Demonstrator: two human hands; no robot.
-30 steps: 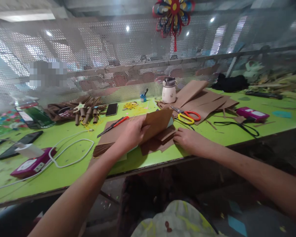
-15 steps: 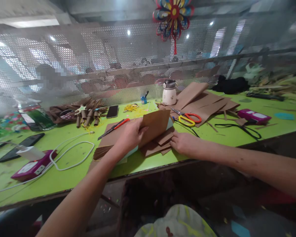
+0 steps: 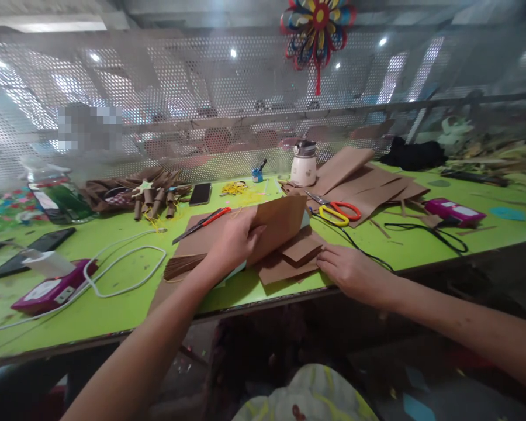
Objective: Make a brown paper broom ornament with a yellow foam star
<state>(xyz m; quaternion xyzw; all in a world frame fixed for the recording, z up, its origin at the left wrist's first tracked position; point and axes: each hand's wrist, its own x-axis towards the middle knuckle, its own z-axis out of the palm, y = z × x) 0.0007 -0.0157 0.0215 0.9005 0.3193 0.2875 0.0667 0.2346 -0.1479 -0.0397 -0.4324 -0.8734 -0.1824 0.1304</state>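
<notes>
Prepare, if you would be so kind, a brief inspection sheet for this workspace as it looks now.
Surface: green table, partly covered by brown paper.
Work materials: lifted brown sheet, smaller brown pieces, red-and-black tool lying on the brown paper, yellow-and-red scissors.
Clutter: phone, white bottle, blue jar and yellow strands toward the back.
Left hand: holding the lifted brown sheet.
Right hand: at the edge of the smaller brown pieces; grip unclear.
Cables: white cable looped beside the left purple power block.
Surroundings: perforated screen behind, flower ornament hanging above, blue scrap on the floor.
</notes>
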